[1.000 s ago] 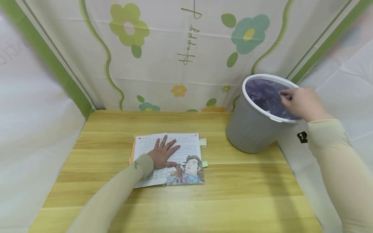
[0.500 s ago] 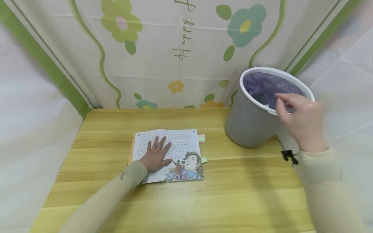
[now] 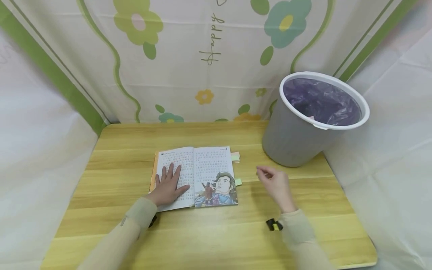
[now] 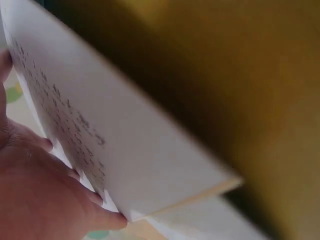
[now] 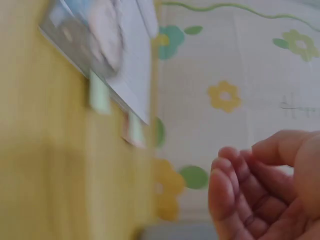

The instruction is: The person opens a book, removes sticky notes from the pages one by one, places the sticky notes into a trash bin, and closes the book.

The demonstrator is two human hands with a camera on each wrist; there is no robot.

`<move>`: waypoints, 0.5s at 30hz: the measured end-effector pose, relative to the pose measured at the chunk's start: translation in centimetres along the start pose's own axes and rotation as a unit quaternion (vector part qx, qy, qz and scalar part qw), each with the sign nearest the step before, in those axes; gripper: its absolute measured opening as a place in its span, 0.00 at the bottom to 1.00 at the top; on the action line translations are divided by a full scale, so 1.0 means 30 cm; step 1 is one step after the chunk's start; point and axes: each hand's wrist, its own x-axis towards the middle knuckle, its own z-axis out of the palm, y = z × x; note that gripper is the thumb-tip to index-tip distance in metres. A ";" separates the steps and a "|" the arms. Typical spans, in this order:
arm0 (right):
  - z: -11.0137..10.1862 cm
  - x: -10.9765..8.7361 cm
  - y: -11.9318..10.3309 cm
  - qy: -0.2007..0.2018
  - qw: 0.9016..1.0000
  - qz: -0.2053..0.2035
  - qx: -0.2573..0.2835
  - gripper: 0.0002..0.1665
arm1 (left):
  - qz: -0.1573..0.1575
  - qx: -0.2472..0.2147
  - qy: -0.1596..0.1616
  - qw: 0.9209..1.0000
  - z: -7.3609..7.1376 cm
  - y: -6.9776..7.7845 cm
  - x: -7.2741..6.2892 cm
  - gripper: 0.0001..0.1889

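An open book (image 3: 212,159) lies on the wooden table, with printed text on both pages and a coloured drawing at the lower right. My left hand (image 3: 167,189) rests flat on its left page, fingers spread. In the left wrist view, the page edge stands up beside the left hand (image 4: 45,195). Paper tabs (image 3: 238,182) in green and pink stick out of the book's right side. Over the table to the right of the book is my right hand (image 3: 277,189). Its fingers (image 5: 222,192) are loosely curled, with nothing visible between them and the thumb.
A grey bin (image 3: 290,138) with a white rim stands at the table's back right, lined with a purple bag (image 3: 327,103). A small pink scrap (image 3: 311,117) shows at its rim. Behind the table (image 3: 216,240) hangs a flowered curtain (image 3: 182,60).
My right hand has come away from the bin's mouth, leftward and down toward the book. My left hand has slid a little left and down on the page.
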 end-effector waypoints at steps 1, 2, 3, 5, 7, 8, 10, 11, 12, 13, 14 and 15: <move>0.035 -0.015 0.011 -0.017 0.999 0.033 0.000 0.12 | -0.001 -0.001 -0.003 1.000 0.001 -0.004 -0.001 0.50; 0.068 -0.029 0.020 -0.033 0.997 0.063 -0.004 0.13 | -0.001 0.000 -0.004 1.000 0.002 -0.006 0.000 0.50; 0.099 -0.043 0.029 -0.045 0.995 0.088 -0.006 0.13 | 0.000 0.000 -0.006 1.000 0.004 -0.009 0.001 0.50; 0.155 -0.070 0.043 -0.067 0.991 0.117 -0.019 0.13 | 0.002 0.003 -0.008 1.000 0.007 -0.011 0.004 0.51; 0.200 -0.093 0.049 -0.087 0.988 0.126 -0.037 0.14 | 0.004 0.003 -0.006 1.000 0.009 -0.012 0.006 0.50; 0.220 -0.103 0.051 -0.093 0.987 0.123 -0.049 0.14 | 0.003 0.005 -0.006 1.000 0.009 -0.012 0.007 0.50; 0.252 -0.121 0.050 -0.098 0.987 0.101 -0.071 0.14 | 0.001 0.005 -0.006 1.000 0.010 -0.013 0.005 0.50; 0.264 -0.128 0.048 -0.099 0.988 0.092 -0.080 0.14 | 0.001 0.005 -0.005 1.000 0.011 -0.015 0.004 0.50; 0.274 -0.133 0.044 -0.097 0.988 0.083 -0.087 0.14 | 0.001 0.004 -0.003 1.000 0.012 -0.016 0.002 0.50; 0.284 -0.137 0.041 -0.092 0.989 0.071 -0.094 0.14 | 0.000 0.005 -0.004 1.000 0.013 -0.017 -0.001 0.50; 0.293 -0.142 0.039 -0.086 0.989 0.063 -0.098 0.13 | 0.000 0.006 -0.002 1.000 0.016 -0.018 -0.003 0.50; 0.300 -0.145 0.037 -0.080 0.990 0.059 -0.097 0.13 | 0.000 0.007 0.001 1.000 0.019 -0.019 -0.005 0.50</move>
